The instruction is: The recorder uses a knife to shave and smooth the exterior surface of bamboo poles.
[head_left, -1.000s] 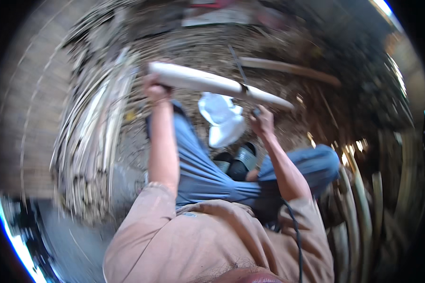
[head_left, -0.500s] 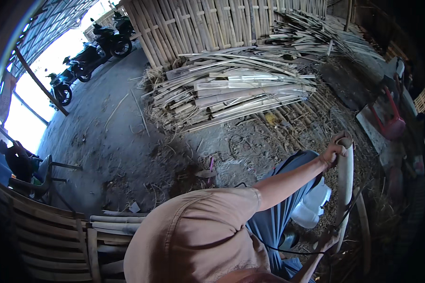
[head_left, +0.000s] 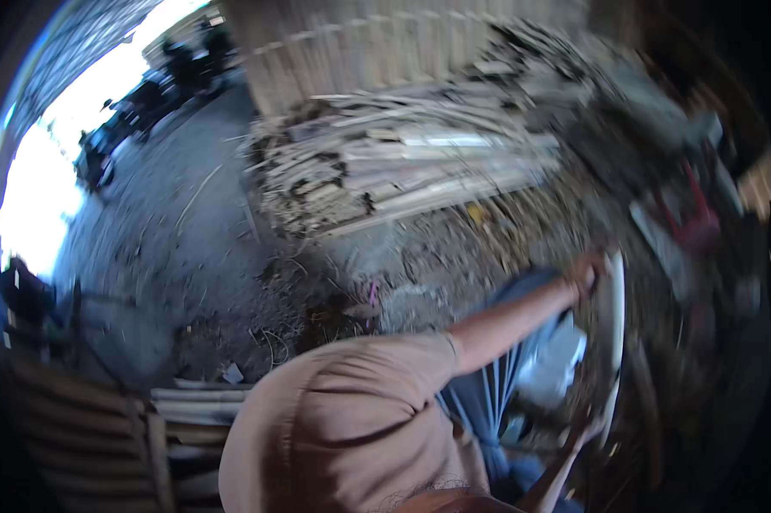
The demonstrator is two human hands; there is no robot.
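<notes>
A pale length of bamboo [head_left: 618, 321] stands steeply at the right of the view, beside my bent knee. Near its upper end, my left hand [head_left: 587, 274] is closed around it. My right hand [head_left: 584, 427] is next to the lower part of the bamboo, its fingers looking closed. Motion blur hides what lies in those fingers. Grey-blue trousers [head_left: 479, 398] cover my legs, and a whitish translucent plastic thing [head_left: 552, 368] is between my leg and the bamboo.
A big stack of split bamboo [head_left: 437, 162] lies ahead, before a bamboo slat wall [head_left: 360, 56]. Parked motorbikes [head_left: 137, 107] stand far left. A slatted bamboo bench [head_left: 69, 427] is near left. A red chair [head_left: 697, 227] is at the right.
The whole view has shifted slightly and blurred. My hands and the bamboo appear a little further left. A dark thin strip crossing the bamboo near my right hand no longer shows clearly.
</notes>
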